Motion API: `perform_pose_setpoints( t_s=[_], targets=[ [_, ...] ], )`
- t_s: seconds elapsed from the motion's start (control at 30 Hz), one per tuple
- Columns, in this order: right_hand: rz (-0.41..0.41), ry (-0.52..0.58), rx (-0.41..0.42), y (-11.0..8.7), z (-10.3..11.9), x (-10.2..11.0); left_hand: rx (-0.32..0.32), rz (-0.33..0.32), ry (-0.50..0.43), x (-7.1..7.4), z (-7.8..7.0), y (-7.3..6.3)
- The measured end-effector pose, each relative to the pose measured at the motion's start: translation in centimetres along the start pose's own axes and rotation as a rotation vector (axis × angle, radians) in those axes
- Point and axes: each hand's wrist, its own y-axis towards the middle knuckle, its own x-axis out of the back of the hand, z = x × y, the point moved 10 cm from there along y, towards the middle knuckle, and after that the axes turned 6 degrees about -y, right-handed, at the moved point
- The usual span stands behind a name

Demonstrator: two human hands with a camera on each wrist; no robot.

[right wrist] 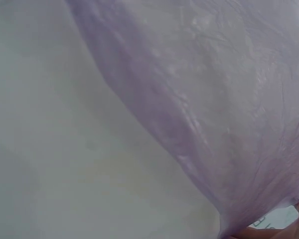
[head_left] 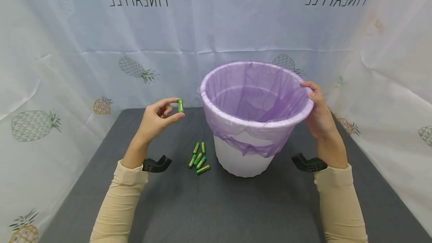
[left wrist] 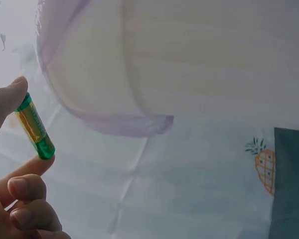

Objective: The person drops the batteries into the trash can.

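Two arms point(head_left: 116, 201) reach forward, left fingers point(head_left: 167, 101) pinching a battery point(head_left: 180, 105), right fingers point(head_left: 311, 84) gripping a bin rim point(head_left: 248, 123).

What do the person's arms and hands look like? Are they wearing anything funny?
The left sleeve and right sleeve are plain tan and a bit wrinkled. A bent black piece with tiny dots sticks out beside each sleeve's end. The left hand and right hand are bare, without gloves.

Green-and-gold cylindrical batteries point(head_left: 198, 158); white round plastic bin point(head_left: 241, 162), translucent purple film liner point(head_left: 249, 100); dark-grey rectangular table point(head_left: 219, 213); beyond its far edge, pale fabric curtain point(head_left: 189, 25) with pineapple print.
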Motion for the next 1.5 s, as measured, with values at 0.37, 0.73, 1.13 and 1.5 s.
perform_pose_setpoints(
  t_s=[0.37,0.73,1.13,1.5],
  targets=[
    [0.007,-0.065,0.005,0.0,0.0,0.1,-0.054,-0.025,-0.061,-0.3,-2.5,0.8],
    [0.006,-0.14,-0.046,0.2,0.0,0.4,-0.137,-0.029,-0.098,-0.7,-5.3,1.7],
    [0.045,-0.202,-0.056,0.7,0.2,1.5,-0.171,0.028,-0.097,-2.7,-7.3,2.7],
    [0.052,-0.226,-0.058,0.7,0.4,1.4,-0.07,0.068,-0.093,-4.7,-6.7,3.8]
  ],
)
